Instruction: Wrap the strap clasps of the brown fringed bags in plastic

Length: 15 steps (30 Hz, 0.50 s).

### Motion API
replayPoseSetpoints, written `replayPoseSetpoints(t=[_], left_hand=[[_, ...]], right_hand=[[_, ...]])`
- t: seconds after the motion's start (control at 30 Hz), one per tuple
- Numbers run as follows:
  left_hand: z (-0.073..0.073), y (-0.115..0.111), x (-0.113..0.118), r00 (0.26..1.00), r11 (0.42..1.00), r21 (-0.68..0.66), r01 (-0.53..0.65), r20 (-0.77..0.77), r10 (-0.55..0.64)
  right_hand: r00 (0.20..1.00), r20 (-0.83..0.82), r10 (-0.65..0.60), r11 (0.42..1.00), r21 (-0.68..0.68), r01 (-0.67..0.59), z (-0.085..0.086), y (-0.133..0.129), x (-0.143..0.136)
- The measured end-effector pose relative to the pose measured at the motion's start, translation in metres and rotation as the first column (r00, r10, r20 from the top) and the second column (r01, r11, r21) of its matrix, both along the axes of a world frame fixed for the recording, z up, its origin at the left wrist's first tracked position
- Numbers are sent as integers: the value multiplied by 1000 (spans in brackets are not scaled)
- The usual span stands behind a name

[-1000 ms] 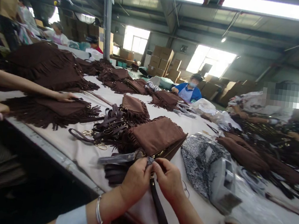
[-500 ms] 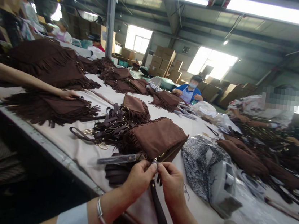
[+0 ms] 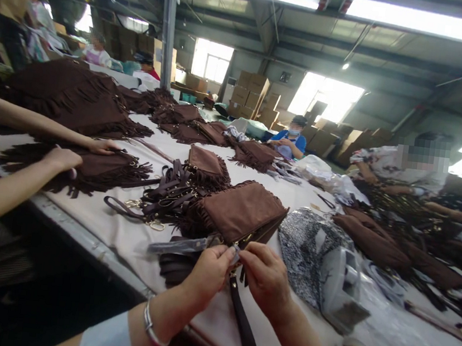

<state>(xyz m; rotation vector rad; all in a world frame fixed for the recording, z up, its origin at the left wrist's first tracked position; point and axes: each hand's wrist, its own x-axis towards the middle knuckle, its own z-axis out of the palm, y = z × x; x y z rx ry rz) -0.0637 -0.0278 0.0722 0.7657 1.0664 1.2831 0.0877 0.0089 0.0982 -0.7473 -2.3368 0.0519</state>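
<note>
A brown fringed bag (image 3: 245, 211) sits near the edge of the pale-covered desk (image 3: 122, 234), its near corner toward the worker. At that corner, just by the metal fitting, the left hand (image 3: 211, 266) is closed in a pinch, thumb against fingers, on a small greyish bit of wrapping (image 3: 236, 250). The right hand (image 3: 267, 278) meets it there, its thumb and fingertips also nipped together on the same bit; exactly how the bit sits on the fitting is too small for me to make out. A dark wrist strap (image 3: 244, 326) hangs down between the two forearms. To the left of the bag I see a heap of dark straps (image 3: 170, 191) with gold rings; to the right, a grey plastic holder (image 3: 341, 287). Farther left, a co-worker's two hands (image 3: 64, 159) rest on another fringed bag (image 3: 103, 166).
</note>
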Motion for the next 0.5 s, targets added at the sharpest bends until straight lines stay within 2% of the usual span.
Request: replayPoseSetpoints(t=[0.1, 0.23, 0.37, 0.5], left_hand=[[-6, 0, -2, 981, 986, 161, -40, -182, 69], [-9, -3, -5, 898, 937, 348, -39, -399, 186], [-6, -4, -6, 835, 924, 379, -43, -495, 242], [-6, -2, -6, 866, 950, 302, -82, -450, 218]], right_hand=[[999, 50, 14, 1000, 9, -14, 12, 6, -9], [999, 35, -15, 997, -74, 17, 19, 12, -21], [996, -26, -81, 971, -227, 73, 13, 15, -29], [957, -165, -238, 918, -359, 166, 3, 10, -27]])
